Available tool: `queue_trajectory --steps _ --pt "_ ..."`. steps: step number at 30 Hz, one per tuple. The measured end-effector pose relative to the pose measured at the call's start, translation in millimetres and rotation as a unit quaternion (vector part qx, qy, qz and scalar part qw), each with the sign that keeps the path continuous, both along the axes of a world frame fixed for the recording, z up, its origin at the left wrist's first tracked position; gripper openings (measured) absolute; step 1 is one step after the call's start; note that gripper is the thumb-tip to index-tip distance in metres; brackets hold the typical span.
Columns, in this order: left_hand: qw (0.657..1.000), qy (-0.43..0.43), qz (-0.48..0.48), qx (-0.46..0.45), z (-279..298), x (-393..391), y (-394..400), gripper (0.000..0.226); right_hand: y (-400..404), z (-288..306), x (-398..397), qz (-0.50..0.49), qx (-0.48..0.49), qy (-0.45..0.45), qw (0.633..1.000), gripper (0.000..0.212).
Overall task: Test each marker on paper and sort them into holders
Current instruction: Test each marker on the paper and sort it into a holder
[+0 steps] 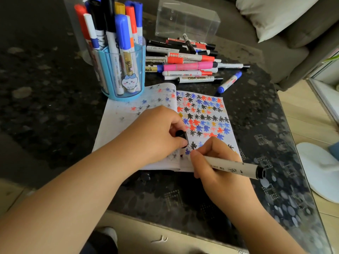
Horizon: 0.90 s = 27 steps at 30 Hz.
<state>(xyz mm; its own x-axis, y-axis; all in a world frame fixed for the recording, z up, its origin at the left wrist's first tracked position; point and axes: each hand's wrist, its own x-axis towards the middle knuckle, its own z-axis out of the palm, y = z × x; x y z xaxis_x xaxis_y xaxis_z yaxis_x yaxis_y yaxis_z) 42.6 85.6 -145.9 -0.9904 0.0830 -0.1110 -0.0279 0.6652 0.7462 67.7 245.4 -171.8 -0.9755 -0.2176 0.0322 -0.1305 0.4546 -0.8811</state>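
- Right hand (218, 162): fingers are curling round a grey-white marker (233, 166), pinching it near the tip end; the barrel is slanting out to the right with its black rear end over the table. The tip itself is hiding behind the fingers, down at the lower part of the right page.
- Left hand (157, 132): resting on the open notebook (117, 121), thumb and fingers pinching a black cap (181, 136) just beside the right hand.
- Notebook: lying open on the dark speckled table (55, 107); the right page is carrying rows of black, red, blue and orange star-shaped marks, the left page fainter ones.
- Blue holder (124, 74): standing upright at the notebook's far left corner, bearing a cartoon sticker and holding many capped markers in red, blue, black and yellow.
- Loose marker pile (187, 59): lying on the table beyond the notebook, mostly sideways, with a pink one in the middle.
- Single blue-capped marker (229, 82): lying apart, right of the pile.
- Clear plastic box (187, 19): sitting behind the pile.
- White cushion (271, 13): resting on a grey sofa at far right.
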Motion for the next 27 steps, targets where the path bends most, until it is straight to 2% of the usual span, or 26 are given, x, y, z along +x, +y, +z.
queue_trajectory --steps 10,13,15,17,19,22,27 --pt "1.0 -0.005 0.014 0.023 -2 -1 0 0.014 0 2 0 -0.009 -0.011 -0.018 1.0 0.027" --pt "0.991 -0.015 0.054 0.119 0 -2 -2 0.012 5 8 -2 -0.054 -0.082 -0.01 0.995 0.024" --pt "0.959 -0.056 0.096 0.26 5 -2 -3 0.011 10 17 -4 -0.077 -0.167 -0.019 0.983 0.025" --pt "0.907 -0.102 0.122 0.39 11 -2 -3 0.012 13 27 -8 -0.077 -0.222 -0.015 0.972 0.022" --pt "0.864 -0.133 0.125 0.469 14 -1 0 0.013 14 35 -12 -0.075 -0.266 -0.002 0.961 0.018" --pt "0.834 -0.144 0.117 0.52 16 0 3 0.022 13 41 -16 -0.089 -0.303 0.014 0.949 0.023" --pt "0.842 -0.143 0.093 0.512 17 2 7 0.028 11 46 -17 -0.084 -0.303 -0.003 0.949 0.022"
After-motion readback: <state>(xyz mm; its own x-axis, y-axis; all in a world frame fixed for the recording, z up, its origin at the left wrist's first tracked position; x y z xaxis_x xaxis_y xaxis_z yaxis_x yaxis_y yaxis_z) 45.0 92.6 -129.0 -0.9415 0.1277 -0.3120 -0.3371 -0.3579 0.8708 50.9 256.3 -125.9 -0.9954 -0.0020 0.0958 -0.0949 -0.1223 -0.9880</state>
